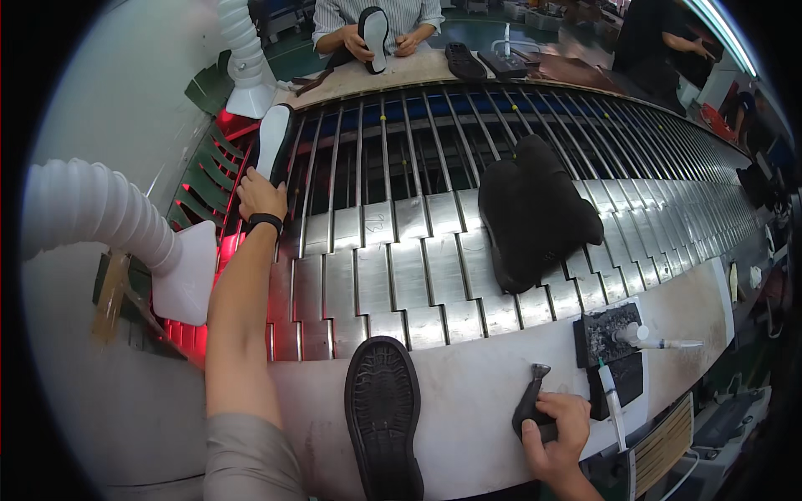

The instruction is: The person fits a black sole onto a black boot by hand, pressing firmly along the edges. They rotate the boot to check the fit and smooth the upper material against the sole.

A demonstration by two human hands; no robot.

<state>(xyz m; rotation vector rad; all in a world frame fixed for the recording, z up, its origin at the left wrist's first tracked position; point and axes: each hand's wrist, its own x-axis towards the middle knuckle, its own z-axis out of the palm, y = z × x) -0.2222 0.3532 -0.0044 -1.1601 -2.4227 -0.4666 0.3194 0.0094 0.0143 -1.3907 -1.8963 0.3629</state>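
Left hand (261, 194) is stretched far out to about eleven o'clock, fingers wrapped round the heel end of a black shoe with a white sole (273, 142), which stands up on edge at the left end of the metal slat conveyor (376, 267), right beside the red-lit opening (225, 250); there is a black wristband (264, 220) on that arm. Down at five o'clock the right hand (558, 427) is closed around the dark handle of a small tool (531, 402), its metal tip pointing up, resting on the pale worktop (476, 392). At six o'clock, between the two arms, a black shoe sole (384, 417) lies tread-up on the worktop, toe toward the conveyor. Just right of the tool, at four o'clock, sits a black pad (608, 332) with a white applicator bottle (656, 339) lying across it and a second tube (610, 399) just below. Out on the slats at two o'clock, a pair of black shoes (535, 213) lies close together. At nine o'clock a white ribbed hose (92, 213) ends in a flat hood, with another hose (242, 50) at eleven. Across the line at twelve o'clock, another person holds a white-soled shoe (373, 37) upright in both hands.
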